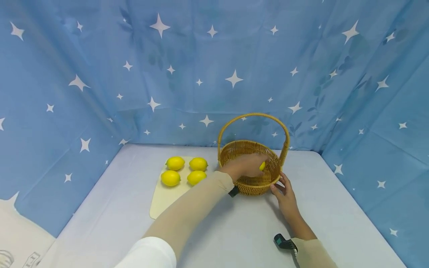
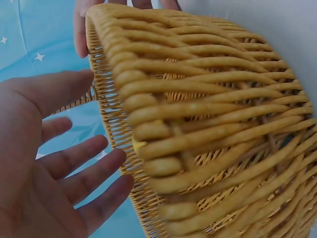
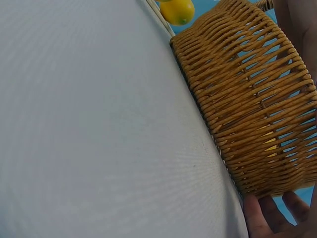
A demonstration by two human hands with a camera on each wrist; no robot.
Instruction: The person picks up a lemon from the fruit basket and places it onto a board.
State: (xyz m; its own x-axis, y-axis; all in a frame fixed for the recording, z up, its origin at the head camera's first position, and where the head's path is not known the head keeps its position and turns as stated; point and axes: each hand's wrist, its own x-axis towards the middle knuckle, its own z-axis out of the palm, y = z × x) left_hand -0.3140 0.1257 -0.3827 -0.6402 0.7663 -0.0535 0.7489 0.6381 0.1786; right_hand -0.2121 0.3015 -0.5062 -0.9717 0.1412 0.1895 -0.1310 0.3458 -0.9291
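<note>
A wicker basket (image 1: 252, 190) with a tall arched handle stands on the table. My left hand (image 1: 248, 164) reaches over its near rim, and in the left wrist view the fingers (image 2: 94, 181) are spread, gripping nothing. Beyond them, a yellow lemon (image 1: 262, 166) lies in the basket, mostly hidden; a bit of yellow shows through the weave. At the basket's right side, my right hand (image 1: 287, 199) rests its fingertips and thumb on the outer wall. The right wrist view shows these fingers (image 3: 272, 215) against the basket's end.
Left of the basket, several lemons (image 1: 171, 178) lie on a cream cutting board (image 1: 161, 203). My left forearm crosses over the board's right side. The white table (image 1: 234, 234) meets blue star-patterned curtains (image 1: 187, 93) at the back and sides.
</note>
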